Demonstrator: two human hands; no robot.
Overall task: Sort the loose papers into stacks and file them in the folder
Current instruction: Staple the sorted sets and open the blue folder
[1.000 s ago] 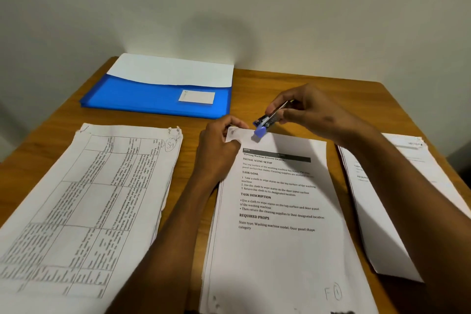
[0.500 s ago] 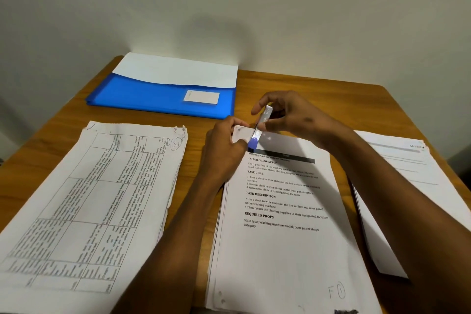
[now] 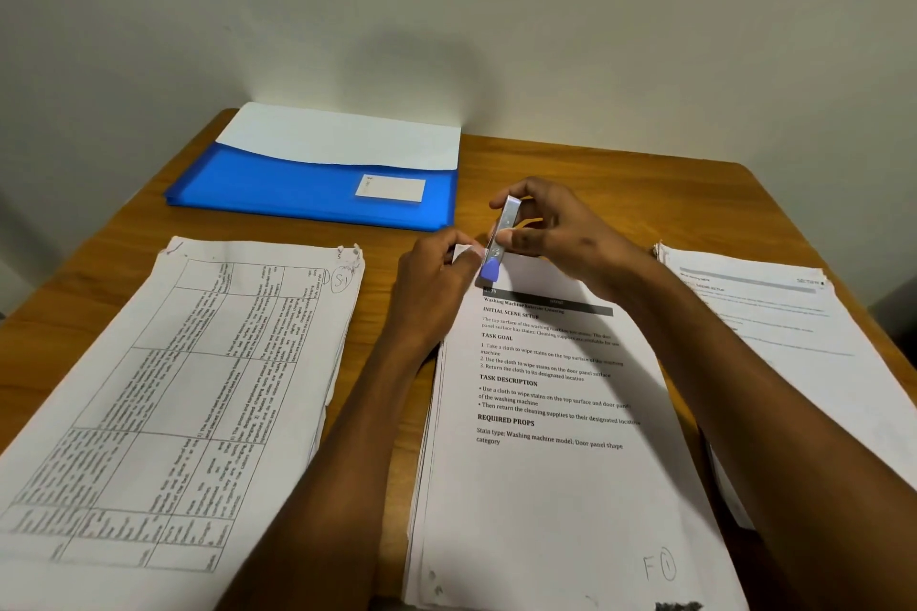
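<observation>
Center frame: left hand pinches top-left corner of middle paper stack; right hand grips small stapler over that corner. Blue folder upper left w/ more stacks at left & right edges.

L hand pinching, fingers curled; R hand gripping, both forearms extended fwd.
</observation>
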